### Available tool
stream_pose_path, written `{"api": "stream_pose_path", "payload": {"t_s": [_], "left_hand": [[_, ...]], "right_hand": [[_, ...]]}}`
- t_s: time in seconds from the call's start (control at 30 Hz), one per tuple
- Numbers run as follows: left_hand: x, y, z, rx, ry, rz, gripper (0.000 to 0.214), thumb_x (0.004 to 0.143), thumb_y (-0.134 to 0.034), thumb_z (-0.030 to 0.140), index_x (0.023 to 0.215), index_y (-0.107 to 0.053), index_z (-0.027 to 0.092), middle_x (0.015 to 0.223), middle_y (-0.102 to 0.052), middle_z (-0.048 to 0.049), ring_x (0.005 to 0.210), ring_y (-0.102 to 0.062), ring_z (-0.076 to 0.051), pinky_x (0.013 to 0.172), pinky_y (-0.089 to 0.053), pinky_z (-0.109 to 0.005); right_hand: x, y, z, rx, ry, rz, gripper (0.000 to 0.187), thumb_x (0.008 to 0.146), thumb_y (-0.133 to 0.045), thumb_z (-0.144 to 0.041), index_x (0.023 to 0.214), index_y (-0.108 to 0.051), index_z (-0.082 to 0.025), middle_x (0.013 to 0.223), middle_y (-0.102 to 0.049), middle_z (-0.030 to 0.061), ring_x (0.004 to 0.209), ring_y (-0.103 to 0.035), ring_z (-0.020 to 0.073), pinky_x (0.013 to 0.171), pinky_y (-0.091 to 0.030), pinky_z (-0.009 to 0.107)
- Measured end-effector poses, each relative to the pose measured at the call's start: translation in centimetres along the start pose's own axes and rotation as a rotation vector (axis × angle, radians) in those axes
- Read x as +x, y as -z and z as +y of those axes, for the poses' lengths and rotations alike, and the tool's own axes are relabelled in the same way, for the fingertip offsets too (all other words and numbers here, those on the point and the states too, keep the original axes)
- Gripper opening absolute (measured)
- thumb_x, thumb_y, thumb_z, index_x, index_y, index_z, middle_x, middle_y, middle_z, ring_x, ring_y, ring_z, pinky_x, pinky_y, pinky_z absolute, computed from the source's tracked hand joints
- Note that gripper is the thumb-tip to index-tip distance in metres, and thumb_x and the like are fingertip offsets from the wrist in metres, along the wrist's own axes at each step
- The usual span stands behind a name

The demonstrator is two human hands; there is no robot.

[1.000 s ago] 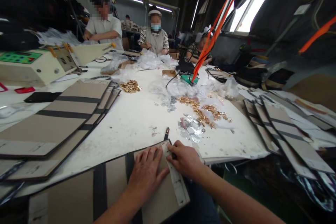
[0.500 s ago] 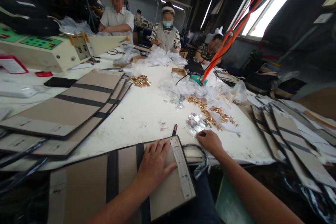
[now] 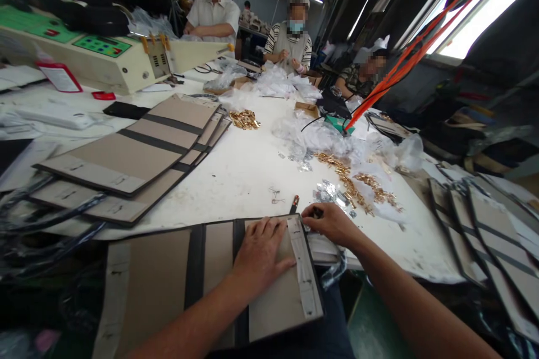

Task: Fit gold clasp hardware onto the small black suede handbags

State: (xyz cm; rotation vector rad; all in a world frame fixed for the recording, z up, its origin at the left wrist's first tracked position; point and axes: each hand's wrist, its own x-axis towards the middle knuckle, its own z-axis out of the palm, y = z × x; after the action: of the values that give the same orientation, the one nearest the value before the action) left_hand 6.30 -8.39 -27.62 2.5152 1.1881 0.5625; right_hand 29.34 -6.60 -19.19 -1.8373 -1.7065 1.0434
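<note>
A beige bag panel (image 3: 147, 280) with black cross strips lies over my lap and the table's front edge. My left hand (image 3: 261, 249) rests flat on its right part, fingers stretched out. My right hand (image 3: 330, 223) is closed in a pinch by the panel's upper right corner; what its fingers hold is too small to make out. Under that hand, a plastic-wrapped handle (image 3: 336, 272) hangs over the edge. Just beyond lie silver metal plates (image 3: 326, 190) and gold metal pieces (image 3: 377, 189). A small tool with a black and orange end (image 3: 295, 203) lies beside the panel.
Stacked bag panels lie at left (image 3: 113, 162) and right (image 3: 492, 235). A cream machine (image 3: 126, 67) stands back left. Plastic bags (image 3: 290, 81) and a gold pile (image 3: 245, 119) lie farther back. Orange cords (image 3: 391, 76) hang down. Several people work beyond the table.
My right hand has moved from the silver plates back to the panel's corner, fingers pinched. My left hand stays flat on the panel. The whole view has shifted rightward in the picture.
</note>
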Motion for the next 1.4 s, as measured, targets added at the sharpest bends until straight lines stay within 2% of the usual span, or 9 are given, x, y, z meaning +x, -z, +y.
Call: {"api": "stream_pose_path", "payload": {"t_s": [0.2, 0.37, 0.5, 0.6, 0.67, 0.77, 0.9, 1.03, 1.4], "left_hand": [[0.1, 0.4, 0.3, 0.001, 0.006, -0.031, 0.078, 0.087, -0.071, 0.062, 0.151, -0.045, 0.024, 0.153, -0.053, -0.0095, 0.142, -0.041, -0.032, 0.118, -0.030, -0.050], [0.1, 0.5, 0.2, -0.020, 0.009, -0.042, 0.077, 0.088, -0.069, 0.062, 0.151, -0.045, 0.025, 0.152, -0.053, -0.0087, 0.142, -0.042, -0.032, 0.119, -0.030, -0.050], [0.1, 0.3, 0.1, -0.039, 0.018, -0.045, 0.078, 0.089, -0.068, 0.064, 0.152, -0.044, 0.025, 0.152, -0.053, -0.0091, 0.141, -0.042, -0.033, 0.118, -0.030, -0.051], [0.1, 0.1, 0.1, -0.037, 0.021, -0.042, 0.079, 0.088, -0.069, 0.064, 0.153, -0.044, 0.025, 0.153, -0.053, -0.0083, 0.141, -0.042, -0.032, 0.118, -0.030, -0.050], [0.1, 0.0, 0.1, -0.032, 0.025, -0.041, 0.080, 0.088, -0.069, 0.064, 0.152, -0.044, 0.025, 0.154, -0.053, -0.0076, 0.142, -0.041, -0.032, 0.118, -0.030, -0.050], [0.1, 0.0, 0.1, -0.032, 0.029, -0.044, 0.080, 0.088, -0.069, 0.065, 0.153, -0.044, 0.025, 0.154, -0.053, -0.0071, 0.142, -0.041, -0.032, 0.118, -0.029, -0.050], [0.2, 0.2, 0.1, -0.031, 0.030, -0.058, 0.079, 0.089, -0.068, 0.064, 0.153, -0.043, 0.026, 0.154, -0.052, -0.0081, 0.142, -0.041, -0.032, 0.118, -0.029, -0.051], [0.2, 0.3, 0.1, -0.029, 0.029, -0.066, 0.078, 0.088, -0.068, 0.065, 0.151, -0.045, 0.026, 0.152, -0.053, -0.0083, 0.141, -0.042, -0.032, 0.119, -0.030, -0.050], [0.3, 0.7, 0.3, -0.043, 0.039, -0.064, 0.079, 0.086, -0.072, 0.062, 0.149, -0.046, 0.024, 0.150, -0.055, -0.0080, 0.140, -0.043, -0.031, 0.118, -0.029, -0.049]], "right_hand": [[2.2, -1.6, -1.1, -0.048, 0.048, -0.187, 0.018, 0.080, -0.067, -0.029, 0.091, -0.075, -0.018, 0.070, -0.070, -0.0008, 0.061, -0.065, 0.0146, 0.060, -0.049, 0.024], [3.4, 0.2, -1.7, -0.265, 0.151, -0.302, 0.017, 0.078, -0.063, -0.021, 0.087, -0.078, -0.020, 0.073, -0.073, -0.0006, 0.065, -0.064, 0.0152, 0.064, -0.047, 0.024], [3.7, 5.0, -0.4, -0.591, 0.098, -0.121, 0.014, 0.076, -0.065, -0.017, 0.077, -0.078, -0.023, 0.074, -0.074, 0.0004, 0.068, -0.063, 0.0173, 0.065, -0.044, 0.027], [3.3, 8.5, 1.5, -0.635, 0.031, 0.016, 0.014, 0.079, -0.065, -0.023, 0.082, -0.078, -0.024, 0.080, -0.076, 0.0011, 0.073, -0.066, 0.0183, 0.069, -0.046, 0.028], [2.7, 9.3, 2.1, -0.599, 0.019, 0.070, 0.015, 0.081, -0.065, -0.027, 0.085, -0.078, -0.024, 0.083, -0.077, 0.0020, 0.074, -0.068, 0.0186, 0.069, -0.047, 0.028], [1.9, 7.5, 1.5, -0.379, -0.066, -0.003, 0.017, 0.081, -0.067, -0.033, 0.087, -0.078, -0.021, 0.076, -0.076, 0.0027, 0.069, -0.068, 0.0181, 0.063, -0.049, 0.027], [2.3, 2.2, -0.8, -0.040, -0.099, -0.243, 0.015, 0.078, -0.071, -0.028, 0.089, -0.074, -0.018, 0.070, -0.074, 0.0015, 0.063, -0.068, 0.0166, 0.058, -0.052, 0.024], [3.9, -1.2, -1.4, 0.040, -0.117, -0.300, 0.014, 0.072, -0.071, -0.023, 0.085, -0.068, -0.020, 0.063, -0.069, -0.0026, 0.058, -0.065, 0.0153, 0.051, -0.050, 0.023], [4.1, -1.5, -1.8, -0.237, -0.020, -0.247, 0.011, 0.071, -0.066, -0.014, 0.076, -0.074, -0.020, 0.064, -0.070, -0.0017, 0.059, -0.064, 0.0151, 0.056, -0.046, 0.024]]}}
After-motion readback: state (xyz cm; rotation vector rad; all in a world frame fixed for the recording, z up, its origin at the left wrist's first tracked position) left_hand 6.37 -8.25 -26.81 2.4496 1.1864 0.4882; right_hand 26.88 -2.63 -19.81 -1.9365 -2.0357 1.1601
